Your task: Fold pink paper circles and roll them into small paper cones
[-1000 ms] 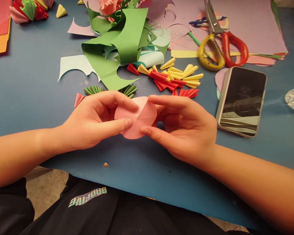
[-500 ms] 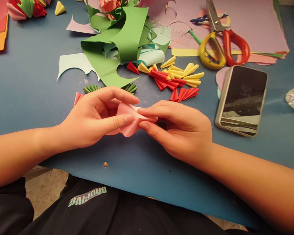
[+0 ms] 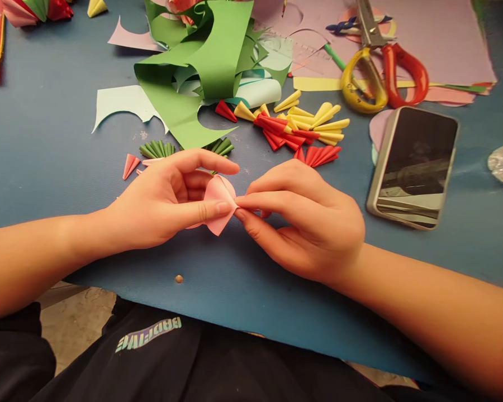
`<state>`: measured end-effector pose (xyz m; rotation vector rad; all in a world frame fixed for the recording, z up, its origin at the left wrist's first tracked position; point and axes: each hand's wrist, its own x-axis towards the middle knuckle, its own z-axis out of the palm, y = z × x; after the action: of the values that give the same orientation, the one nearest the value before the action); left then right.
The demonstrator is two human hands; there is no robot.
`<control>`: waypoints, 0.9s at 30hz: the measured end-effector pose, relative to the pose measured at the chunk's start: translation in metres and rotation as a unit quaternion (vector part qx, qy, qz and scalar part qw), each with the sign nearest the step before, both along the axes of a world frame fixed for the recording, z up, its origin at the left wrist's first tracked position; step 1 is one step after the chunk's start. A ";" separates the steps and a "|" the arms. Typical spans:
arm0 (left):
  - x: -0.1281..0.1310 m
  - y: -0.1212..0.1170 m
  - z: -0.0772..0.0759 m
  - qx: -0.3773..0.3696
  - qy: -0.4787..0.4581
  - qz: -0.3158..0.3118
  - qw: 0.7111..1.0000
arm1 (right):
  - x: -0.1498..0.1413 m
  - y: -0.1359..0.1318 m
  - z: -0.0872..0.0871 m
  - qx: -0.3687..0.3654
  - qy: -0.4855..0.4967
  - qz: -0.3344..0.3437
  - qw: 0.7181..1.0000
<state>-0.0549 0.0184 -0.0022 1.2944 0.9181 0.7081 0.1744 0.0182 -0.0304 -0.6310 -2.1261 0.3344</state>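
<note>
Between my two hands is a piece of pink paper [image 3: 218, 215], partly folded, with a rounded edge and a crease running to a point on its right. My left hand [image 3: 167, 204] is closed on it, thumb on the near face, other fingers behind. With thumb and fingertips, my right hand [image 3: 305, 218] pinches the pointed end. Just beyond my left hand lie green rolled paper cones [image 3: 157, 148] and a pink paper cone [image 3: 131, 166]. Red paper cones [image 3: 321, 156] and yellow paper cones [image 3: 327, 117] lie in a loose heap farther off.
Green paper scraps [image 3: 218, 56] pile up at the back middle, beside a pale cut-out scrap [image 3: 121, 103]. Scissors [image 3: 371, 56] with yellow and red handles rest on pink sheets [image 3: 444, 44]. A phone [image 3: 414, 167] lies right of my hands on the blue table [image 3: 218, 296].
The pink paper is drawn into a narrower fold at its right end. My right fingers have closed tighter at its tip, and the hand's back has risen slightly. The view has shifted a little.
</note>
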 end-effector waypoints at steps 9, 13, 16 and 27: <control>0.000 0.000 -0.001 0.038 0.009 -0.022 0.999 | 0.003 0.003 -0.003 0.015 -0.011 0.019 1.000; 0.000 0.000 -0.002 0.060 -0.011 -0.034 0.998 | 0.004 0.002 -0.003 0.005 -0.011 0.029 1.000; -0.001 0.000 -0.001 0.052 -0.013 -0.044 0.998 | 0.005 0.002 -0.003 -0.006 -0.011 0.043 0.999; -0.001 0.001 0.004 0.189 0.036 -0.086 0.978 | 0.005 0.001 -0.001 -0.032 0.010 0.029 0.999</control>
<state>-0.0563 0.0190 0.0020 1.7240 0.7392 0.7246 0.1798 0.0192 -0.0312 -0.6006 -2.1251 0.4408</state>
